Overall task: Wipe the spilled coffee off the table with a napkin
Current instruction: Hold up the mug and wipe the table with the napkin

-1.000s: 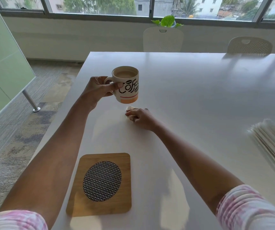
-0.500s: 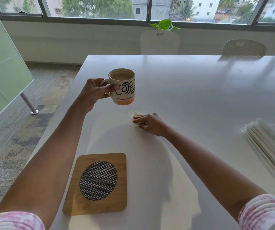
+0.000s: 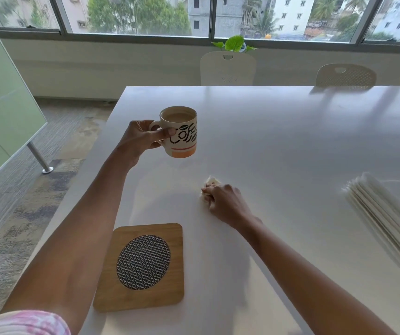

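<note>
The left hand [image 3: 141,137] holds the full mug [image 3: 183,139] aloft, fingers clamped on its handle; any tilt could slop its coffee [image 3: 178,116]. Right of it, the right hand [image 3: 226,203] bunches the napkin [image 3: 210,183] in its fingers against the tabletop [image 3: 290,141].

The glossy white table [image 3: 278,131] carries a square wooden coaster [image 3: 143,262] with a round woven inset by its near-left corner, a crumpled napkin [image 3: 211,182] farther in at the middle, gripped by the right hand [image 3: 225,201], and a blurred stack of white napkins [image 3: 382,218] at the right edge.
</note>
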Demonstrator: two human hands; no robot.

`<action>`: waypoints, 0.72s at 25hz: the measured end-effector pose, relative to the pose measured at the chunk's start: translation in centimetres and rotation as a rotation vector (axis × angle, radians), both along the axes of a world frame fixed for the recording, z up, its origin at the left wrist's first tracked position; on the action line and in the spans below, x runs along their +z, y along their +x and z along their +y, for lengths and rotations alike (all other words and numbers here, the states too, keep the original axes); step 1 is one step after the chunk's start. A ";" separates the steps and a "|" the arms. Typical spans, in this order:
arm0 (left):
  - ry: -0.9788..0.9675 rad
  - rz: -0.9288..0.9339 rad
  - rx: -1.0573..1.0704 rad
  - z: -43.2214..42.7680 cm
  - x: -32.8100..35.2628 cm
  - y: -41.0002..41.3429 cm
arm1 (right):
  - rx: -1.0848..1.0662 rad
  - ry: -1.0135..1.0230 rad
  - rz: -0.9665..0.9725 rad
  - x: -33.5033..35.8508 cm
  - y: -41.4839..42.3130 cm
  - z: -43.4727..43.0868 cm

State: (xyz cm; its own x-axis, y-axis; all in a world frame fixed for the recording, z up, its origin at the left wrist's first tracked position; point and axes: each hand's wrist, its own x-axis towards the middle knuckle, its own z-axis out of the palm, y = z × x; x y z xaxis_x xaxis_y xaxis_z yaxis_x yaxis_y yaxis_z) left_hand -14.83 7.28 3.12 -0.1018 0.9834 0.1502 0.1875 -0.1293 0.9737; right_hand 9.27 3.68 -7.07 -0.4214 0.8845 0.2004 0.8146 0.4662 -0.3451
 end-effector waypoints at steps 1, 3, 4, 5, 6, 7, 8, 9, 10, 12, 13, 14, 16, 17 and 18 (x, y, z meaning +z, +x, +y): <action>0.001 0.000 -0.009 0.0 0.1 0.0 | 0.022 -0.043 0.026 0.0 0.2 -0.2; 0.013 -0.008 -0.032 0.2 0.3 0.1 | -0.001 -0.289 0.320 0.6 0.8 0.3; 0.018 -0.014 -0.039 0.2 0.4 0.2 | -0.039 -0.510 0.629 1.2 1.0 0.9; 0.023 -0.019 -0.047 0.1 0.5 0.3 | -0.069 -0.721 0.994 1.7 1.1 1.5; 0.028 -0.024 -0.055 0.1 0.5 0.5 | -0.088 -0.876 1.332 2.1 0.9 2.2; 0.032 -0.026 -0.059 0.1 0.5 0.6 | -0.098 -0.961 1.584 2.3 0.6 2.9; 0.036 -0.024 -0.062 0.0 0.5 0.7 | -0.110 -1.011 1.740 2.4 0.0 3.4; 0.041 -0.019 -0.066 -0.1 0.5 0.9 | -0.109 -1.045 1.835 2.5 -0.9 3.7; 0.045 -0.012 -0.076 -0.1 0.4 1.0 | -0.094 -1.071 1.903 2.6 -2.0 3.8; 0.050 -0.006 -0.102 -0.2 0.3 1.2 | -0.072 -1.114 2.015 2.6 -3.9 4.0; 0.052 -0.004 -0.112 -0.3 0.2 1.3 | -0.059 -1.125 2.046 2.6 -4.7 4.1; 0.053 -0.002 -0.120 -0.4 0.1 1.5 | -0.043 -1.129 2.055 2.8 -5.3 4.3; 0.055 -0.005 -0.136 -0.7 0.0 1.7 | -0.013 -1.120 2.050 3.1 -6.1 4.7; 0.055 -0.009 -0.140 -0.8 -0.1 1.7 | 0.006 -1.115 2.059 3.2 -6.4 4.8; 0.055 -0.014 -0.138 -0.9 -0.2 1.8 | 0.023 -1.119 2.079 3.2 -6.5 4.9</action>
